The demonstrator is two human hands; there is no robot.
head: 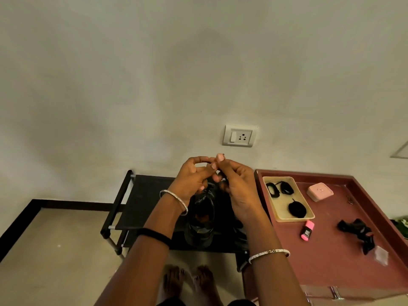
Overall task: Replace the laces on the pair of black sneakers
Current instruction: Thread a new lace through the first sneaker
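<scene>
Closest to you, at 6 o'clock below your hands, one black sneaker (202, 219) stands on the black rack (141, 195). Above it your left hand (192, 175) and right hand (236, 184) meet fingertip to fingertip, both pinching a thin black lace (206, 190) that runs down to the shoe. I judge this is the lacing step, so next you must free one tip and aim it at the following eyelet. Farther, at 3 o'clock, the tray (293, 218) on the red table (331, 250) holds coiled spare laces (297, 209).

Black rack (143, 206) bearing sneaker (202, 219), red table (331, 250) holding tray (284, 205)
</scene>
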